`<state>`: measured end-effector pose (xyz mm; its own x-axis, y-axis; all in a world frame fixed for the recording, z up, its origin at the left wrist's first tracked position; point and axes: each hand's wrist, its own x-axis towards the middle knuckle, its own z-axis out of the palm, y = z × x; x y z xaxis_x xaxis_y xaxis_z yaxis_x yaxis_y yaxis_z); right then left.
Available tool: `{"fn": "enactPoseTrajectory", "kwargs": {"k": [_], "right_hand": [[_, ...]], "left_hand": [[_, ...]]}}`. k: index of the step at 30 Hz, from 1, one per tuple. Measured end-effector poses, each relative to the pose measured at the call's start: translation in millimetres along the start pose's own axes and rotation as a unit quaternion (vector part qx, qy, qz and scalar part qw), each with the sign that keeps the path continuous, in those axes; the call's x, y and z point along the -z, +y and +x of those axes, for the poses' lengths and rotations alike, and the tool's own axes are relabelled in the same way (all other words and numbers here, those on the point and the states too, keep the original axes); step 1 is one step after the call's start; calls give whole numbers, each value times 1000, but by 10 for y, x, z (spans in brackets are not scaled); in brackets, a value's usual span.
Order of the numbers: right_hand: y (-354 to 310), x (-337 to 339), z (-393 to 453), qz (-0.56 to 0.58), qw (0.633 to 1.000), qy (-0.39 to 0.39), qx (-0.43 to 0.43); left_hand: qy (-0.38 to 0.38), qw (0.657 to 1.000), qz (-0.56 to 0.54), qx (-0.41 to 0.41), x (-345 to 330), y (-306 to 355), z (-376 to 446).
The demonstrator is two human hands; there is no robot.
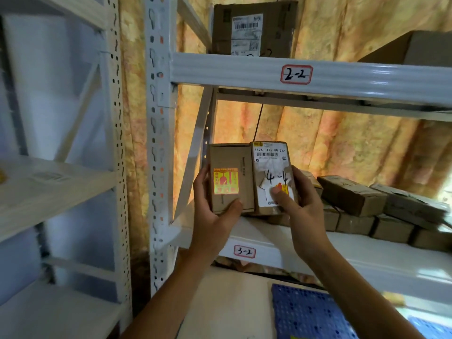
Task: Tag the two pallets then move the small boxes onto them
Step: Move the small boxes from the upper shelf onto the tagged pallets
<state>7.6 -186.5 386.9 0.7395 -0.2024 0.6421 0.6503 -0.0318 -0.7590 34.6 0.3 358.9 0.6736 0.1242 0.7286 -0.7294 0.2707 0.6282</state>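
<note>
Two small boxes are held up side by side in front of the shelf tagged 3-2: the left hand is wrapped round the plain carton with the orange sticker, thumb across its lower front, while the right hand grips the labelled carton marked 4-4, thumb pressed onto the white shipping label. The two cartons are touching along their inner edges and are held upright, clear of the shelf board. They are judged light and stiff, since each is managed in one hand; the taped cardboard looks dry rather than slippery, and a hold across the narrow sides, as now, seems soundest. To the right and farther back, more small cartons are stacked low on the same shelf. Above, a larger box sits on the shelf tagged 2-2. Near the bottom right, a blue perforated pallet is seen, cut off by the frame edge. Any tag on it cannot be made out, and a second pallet is only hinted at in the corner.
</note>
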Motion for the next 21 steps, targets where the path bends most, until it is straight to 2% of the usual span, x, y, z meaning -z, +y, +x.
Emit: {"fn": "enactPoseTrajectory", "kwargs": {"k": [5, 9, 13, 17, 21], "right_hand": [[-234, 160, -488, 57, 998, -9, -38], [-381, 556, -1315, 57, 996, 4, -72], [-234, 1077, -2490, 43, 983, 46, -174], [10, 1498, -3292, 18, 955, 114, -273], [303, 1713, -3622, 10, 931, 151, -331]], "left_hand": [[15, 1000, 0, 22, -161, 347, -529], [17, 999, 25, 40, -255, 609, -1441], [30, 988, 63, 138, -382, 664, -2639], [29, 956, 183, 227, -632, 502, -3439], [41, 892, 274, 358, -926, 251, -3724]]}}
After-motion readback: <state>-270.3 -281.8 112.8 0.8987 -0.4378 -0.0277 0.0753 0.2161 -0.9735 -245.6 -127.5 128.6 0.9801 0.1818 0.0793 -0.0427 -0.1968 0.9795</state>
